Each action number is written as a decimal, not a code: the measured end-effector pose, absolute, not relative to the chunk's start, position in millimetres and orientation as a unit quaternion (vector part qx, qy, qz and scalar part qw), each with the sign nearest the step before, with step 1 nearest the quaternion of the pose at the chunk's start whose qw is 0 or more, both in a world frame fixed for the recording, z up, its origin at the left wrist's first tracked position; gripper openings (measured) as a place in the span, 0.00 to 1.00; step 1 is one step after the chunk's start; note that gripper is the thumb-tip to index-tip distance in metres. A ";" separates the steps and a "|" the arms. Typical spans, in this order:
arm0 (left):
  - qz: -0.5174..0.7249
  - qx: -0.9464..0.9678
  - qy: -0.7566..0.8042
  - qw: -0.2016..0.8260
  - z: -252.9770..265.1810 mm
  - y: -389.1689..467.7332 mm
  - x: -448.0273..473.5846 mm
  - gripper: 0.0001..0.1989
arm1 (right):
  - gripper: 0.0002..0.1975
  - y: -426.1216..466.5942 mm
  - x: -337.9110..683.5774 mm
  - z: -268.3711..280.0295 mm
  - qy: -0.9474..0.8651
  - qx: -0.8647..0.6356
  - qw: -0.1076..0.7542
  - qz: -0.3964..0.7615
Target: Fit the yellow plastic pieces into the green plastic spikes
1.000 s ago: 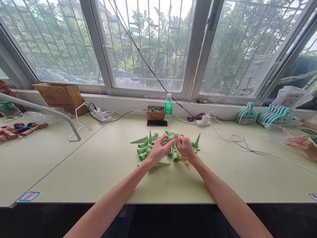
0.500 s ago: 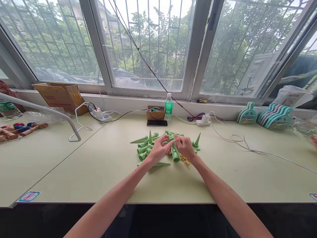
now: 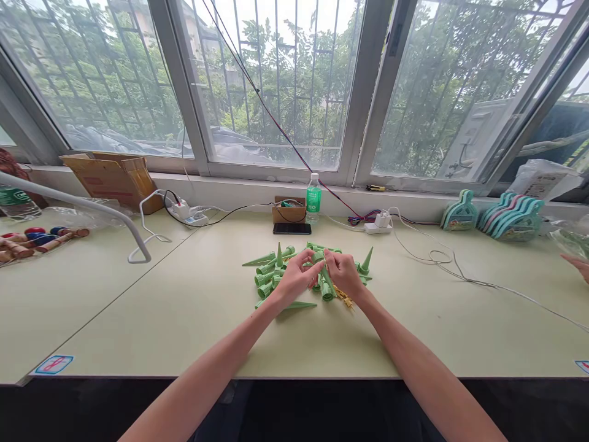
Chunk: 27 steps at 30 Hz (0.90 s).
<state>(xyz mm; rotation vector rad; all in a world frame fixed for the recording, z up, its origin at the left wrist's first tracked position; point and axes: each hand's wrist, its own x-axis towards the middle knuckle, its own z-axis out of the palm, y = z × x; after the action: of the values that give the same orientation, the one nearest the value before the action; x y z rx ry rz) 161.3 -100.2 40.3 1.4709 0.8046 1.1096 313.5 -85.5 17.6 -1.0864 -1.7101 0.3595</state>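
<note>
1. Head view, centre of the frame: left hand (image 3: 297, 277) and right hand (image 3: 343, 275) grip 1 green spike (image 3: 327, 277) between closed fingers.
2. Loose green pieces (image 3: 264, 279) lie around the hands on the table (image 3: 184, 331); yellow pieces (image 3: 344, 298) lie near the right wrist.
3. Bottle (image 3: 313, 201), above centre, stands behind the phone (image 3: 292, 229).

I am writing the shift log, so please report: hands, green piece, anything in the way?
Left hand, right hand: both on one green spike. Spike slanted, partly covered. Close by: loose green pieces, small yellow pieces; no blockage seen.
</note>
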 end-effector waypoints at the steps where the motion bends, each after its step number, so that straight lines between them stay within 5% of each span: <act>1: 0.466 0.618 0.338 0.535 40.0 -100.1 161.3 0.21 | 0.27 -85.3 313.6 17.4 -0.712 -0.452 0.515 0.150; 27: 0.460 0.635 0.337 0.521 42.9 -102.3 160.6 0.19 | 0.27 -86.7 313.0 18.9 -0.713 -0.462 0.510 0.134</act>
<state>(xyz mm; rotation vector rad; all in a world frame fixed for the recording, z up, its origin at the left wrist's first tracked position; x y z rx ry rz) 160.6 -102.3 42.9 1.5225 0.8073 1.1025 313.0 -86.7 18.9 -1.1130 -1.7165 0.3234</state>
